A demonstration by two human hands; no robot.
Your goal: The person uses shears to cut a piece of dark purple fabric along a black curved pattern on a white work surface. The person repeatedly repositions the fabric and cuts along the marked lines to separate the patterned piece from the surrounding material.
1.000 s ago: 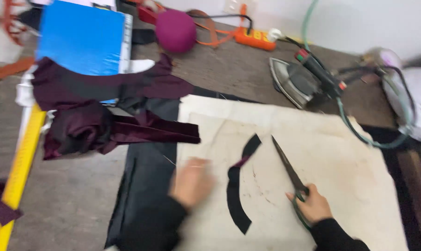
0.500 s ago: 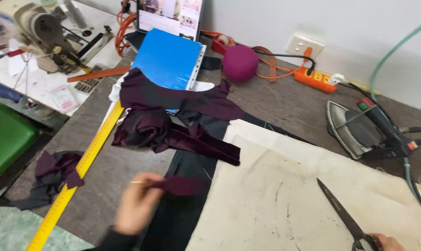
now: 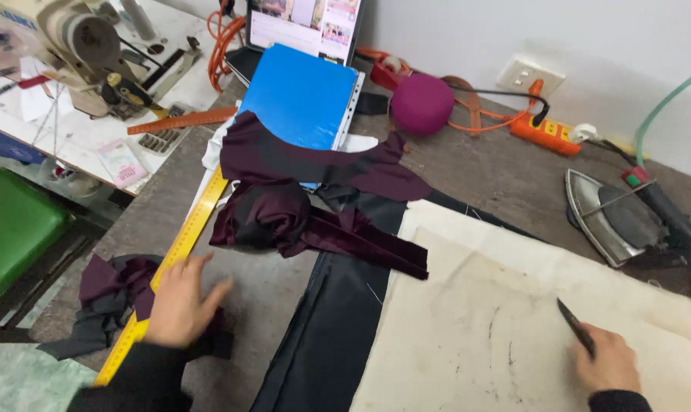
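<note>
Maroon scrap pile [image 3: 113, 294] under flat left hand [image 3: 179, 304], right hand [image 3: 606, 358] gripping one scissors [image 3: 576, 326], hands apart

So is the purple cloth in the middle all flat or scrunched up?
Scrunched up. The dark purple cloth sits in a bunched heap with folds beside the yellow ruler, one strip trailing across the black fabric.

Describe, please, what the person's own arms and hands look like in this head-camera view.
Both hands are bare: no gloves, and no rings or watch that I can make out. The left hand comes out of a long black sleeve that reaches the wrist. The right hand shows only a dark cuff at the picture's bottom edge.
</note>
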